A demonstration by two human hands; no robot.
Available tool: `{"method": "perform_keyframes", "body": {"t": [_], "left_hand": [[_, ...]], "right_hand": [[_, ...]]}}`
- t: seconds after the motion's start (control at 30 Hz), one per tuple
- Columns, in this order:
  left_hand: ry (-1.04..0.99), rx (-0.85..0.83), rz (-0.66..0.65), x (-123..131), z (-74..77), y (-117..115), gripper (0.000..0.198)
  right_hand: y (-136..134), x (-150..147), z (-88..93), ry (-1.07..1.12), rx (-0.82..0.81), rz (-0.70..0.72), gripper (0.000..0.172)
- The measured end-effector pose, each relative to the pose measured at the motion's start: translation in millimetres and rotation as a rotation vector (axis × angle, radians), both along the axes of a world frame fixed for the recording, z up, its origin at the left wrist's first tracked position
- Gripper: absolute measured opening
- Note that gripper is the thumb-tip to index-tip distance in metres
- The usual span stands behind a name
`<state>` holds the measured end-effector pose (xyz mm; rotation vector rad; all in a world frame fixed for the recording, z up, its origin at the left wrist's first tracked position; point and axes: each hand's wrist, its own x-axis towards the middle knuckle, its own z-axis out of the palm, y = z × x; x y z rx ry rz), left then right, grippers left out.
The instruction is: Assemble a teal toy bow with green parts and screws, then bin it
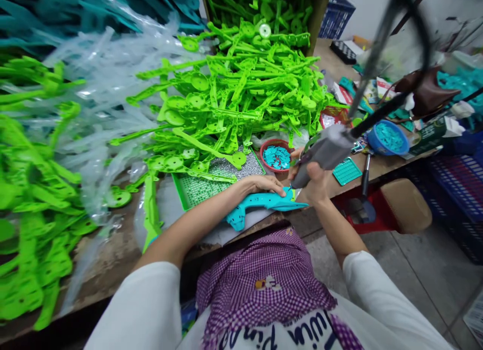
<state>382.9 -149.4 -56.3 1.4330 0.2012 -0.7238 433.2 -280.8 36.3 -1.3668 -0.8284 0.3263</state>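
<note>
Driver (pixel 324 146) grasped in the right hand (pixel 316 183) leans toward one end of the blue part (pixel 256 201), which the left hand (pixel 264 184) holds at the near edge of the tabletop (pixel 109 254), seemingly to steady it; a red bowl (pixel 273 169) stands close, probably for reach

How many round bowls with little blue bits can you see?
2. The red bowl is just beyond the left hand; the blue bowl is farther right, past the grey tool. More may be hidden.
</note>
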Motion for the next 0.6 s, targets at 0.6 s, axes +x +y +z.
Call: {"method": "perform_keyframes", "body": {"t": [0.6], "left_hand": [[-0.545,1.323,0.464,-253.4,10.6,7.6,0.038]], "right_hand": [[89.8,-55.7,6.1,0.030,-0.019,0.253,0.040]]}}
